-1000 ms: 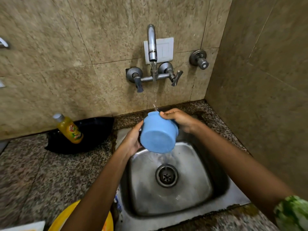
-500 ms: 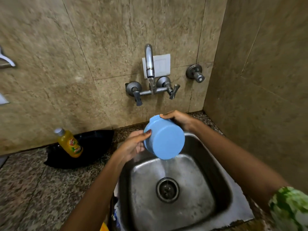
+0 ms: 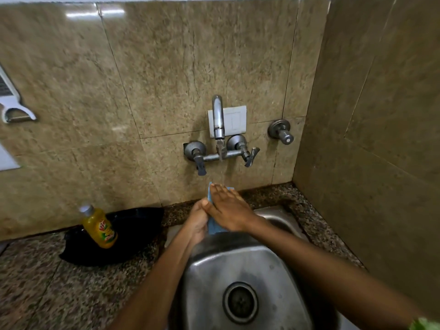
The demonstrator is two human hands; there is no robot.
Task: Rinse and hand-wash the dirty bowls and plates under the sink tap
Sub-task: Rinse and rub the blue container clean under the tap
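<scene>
sink (image 3: 209, 282): stainless steel, brushed, dull sheen, wet streaks
drain (image 3: 240, 302): metal, darker, ringed
tap (image 3: 217, 117): chromed metal, shiny but spotted; levers greyer, matt
wall tiles (image 3: 147, 75): stone-look, polished, glossy w/ light glare up top
counter (image 3: 35, 282): speckled granite, smooth, low shine
bowl (image 3: 212, 228): blue plastic, matt, mostly hidden btw hands
bottle (image 3: 100, 228): clear plastic, glossy, yellow liquid, printed label
pan (image 3: 133, 234): black, matt, material unclear
plate behind tap (image 3: 234, 121): white plastic, smooth
</scene>
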